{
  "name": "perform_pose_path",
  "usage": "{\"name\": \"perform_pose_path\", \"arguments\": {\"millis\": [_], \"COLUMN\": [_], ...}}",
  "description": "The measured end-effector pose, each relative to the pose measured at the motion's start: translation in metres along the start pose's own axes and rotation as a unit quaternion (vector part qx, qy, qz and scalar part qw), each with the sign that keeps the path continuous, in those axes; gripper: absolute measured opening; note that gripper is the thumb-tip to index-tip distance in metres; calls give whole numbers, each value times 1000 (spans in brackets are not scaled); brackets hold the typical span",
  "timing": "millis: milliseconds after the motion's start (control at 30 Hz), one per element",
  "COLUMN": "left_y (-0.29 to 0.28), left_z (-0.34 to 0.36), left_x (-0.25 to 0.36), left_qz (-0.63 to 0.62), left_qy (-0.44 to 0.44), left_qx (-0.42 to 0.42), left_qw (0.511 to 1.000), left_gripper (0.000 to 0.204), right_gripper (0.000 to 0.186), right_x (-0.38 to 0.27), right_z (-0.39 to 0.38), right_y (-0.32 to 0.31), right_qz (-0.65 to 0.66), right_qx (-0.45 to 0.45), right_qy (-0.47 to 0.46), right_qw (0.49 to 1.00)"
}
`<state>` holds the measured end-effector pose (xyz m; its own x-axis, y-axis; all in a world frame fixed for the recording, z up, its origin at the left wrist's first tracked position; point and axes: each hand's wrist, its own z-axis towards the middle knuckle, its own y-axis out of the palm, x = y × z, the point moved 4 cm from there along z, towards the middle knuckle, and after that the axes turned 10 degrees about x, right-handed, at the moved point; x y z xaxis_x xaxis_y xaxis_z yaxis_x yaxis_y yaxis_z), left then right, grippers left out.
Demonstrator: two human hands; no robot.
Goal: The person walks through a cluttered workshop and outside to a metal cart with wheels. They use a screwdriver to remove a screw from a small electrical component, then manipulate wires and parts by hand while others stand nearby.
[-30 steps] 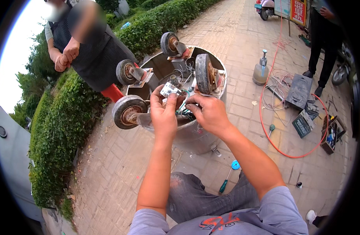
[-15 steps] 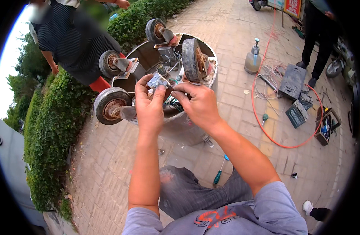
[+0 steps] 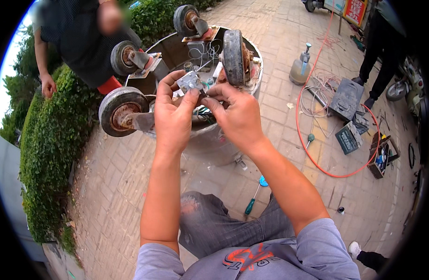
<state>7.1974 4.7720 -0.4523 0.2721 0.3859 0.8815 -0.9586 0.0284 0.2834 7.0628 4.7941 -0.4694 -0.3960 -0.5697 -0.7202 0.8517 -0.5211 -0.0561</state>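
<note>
My left hand (image 3: 174, 114) pinches a small silvery metal plate part (image 3: 188, 81) with a pale round knob on its face. Close against it, my right hand (image 3: 239, 114) has thumb and fingertips pressed together; what they hold is hidden. Both hands are raised over the near rim of a large round metal drum (image 3: 214, 150). Four rusty-hubbed caster wheels stand up from the drum, among them one left of my hand (image 3: 123, 112) and one beyond my right hand (image 3: 233, 56). Thin white wires (image 3: 209, 52) and green-tinted wiring (image 3: 204, 115) show inside.
A screwdriver (image 3: 253, 199) lies on the paving by my knees. To the right are a spray bottle (image 3: 300, 67), a red hose (image 3: 326, 171), a black case (image 3: 347, 98), a battery (image 3: 349, 138) and a toolbox (image 3: 379, 165). A person (image 3: 79, 42) stands by the hedge (image 3: 51, 154); another (image 3: 380, 51) stands right.
The view has shifted slightly. The metal part has turned a little in my left hand. The person at the left has moved an arm. My right fingertips stay close to the part.
</note>
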Motion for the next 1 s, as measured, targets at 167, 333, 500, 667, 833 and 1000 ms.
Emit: {"name": "perform_pose_path", "arguments": {"millis": [167,333,500,667,833,1000], "left_y": [-4,-5,-6,-13,-12,-1], "left_z": [1,3,4,4,4,0], "left_x": [2,-2,-2,-1,-2,-4], "left_qz": [-5,1,-23,-33,-44,7], "left_qy": [-8,-15,-30,-31,-29,16], "left_qx": [-4,-9,-17,-24,-30,-29], "left_qw": [1000,1000,999,999,998,999], "left_gripper": [39,40,40,39,38,39], "right_gripper": [13,16,16,17,18,17], "right_x": [-3,-5,-6,-9,-5,-3], "right_z": [1,5,10,12,11,13], "right_y": [0,-3,-3,1,2,-10], "right_qz": [2,5,0,1,-2,-23], "right_qx": [-27,-37,-86,-136,-139,-102], "right_qy": [28,45,76,126,144,122], "right_qw": [999,998,993,983,980,987]}}
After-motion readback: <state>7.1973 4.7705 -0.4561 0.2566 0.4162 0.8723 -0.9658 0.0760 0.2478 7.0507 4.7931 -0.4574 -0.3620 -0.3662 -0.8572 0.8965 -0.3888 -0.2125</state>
